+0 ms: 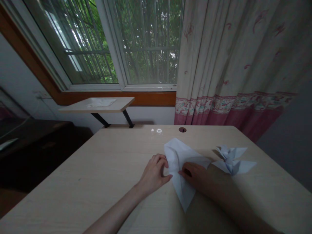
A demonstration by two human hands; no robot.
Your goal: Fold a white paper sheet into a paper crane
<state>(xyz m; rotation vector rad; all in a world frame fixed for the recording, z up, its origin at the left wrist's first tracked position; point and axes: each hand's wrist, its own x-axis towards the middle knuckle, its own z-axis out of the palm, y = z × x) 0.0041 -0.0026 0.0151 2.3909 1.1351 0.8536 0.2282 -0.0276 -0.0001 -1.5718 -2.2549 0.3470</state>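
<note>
A partly folded sheet of white paper (pixel 180 156) lies on the desk with a crease near its left side and a point toward me. My left hand (pixel 156 170) pinches the paper's left edge between thumb and fingers. On top of the sheet, right of the crease, my right hand (pixel 195 175) presses with bent fingers drawn together; whether it grips a layer is hidden. To the right sit folded white paper cranes (pixel 230 159), close together with their wings spread; I cannot tell exactly how many.
The pale wooden desk (pixel 109 175) has a round cable hole (pixel 182 129) near its back edge. A small raised shelf (pixel 122 105) at the back left carries white paper (pixel 101 102). Behind stand a barred window (pixel 148 42) and a patterned curtain (pixel 231 65).
</note>
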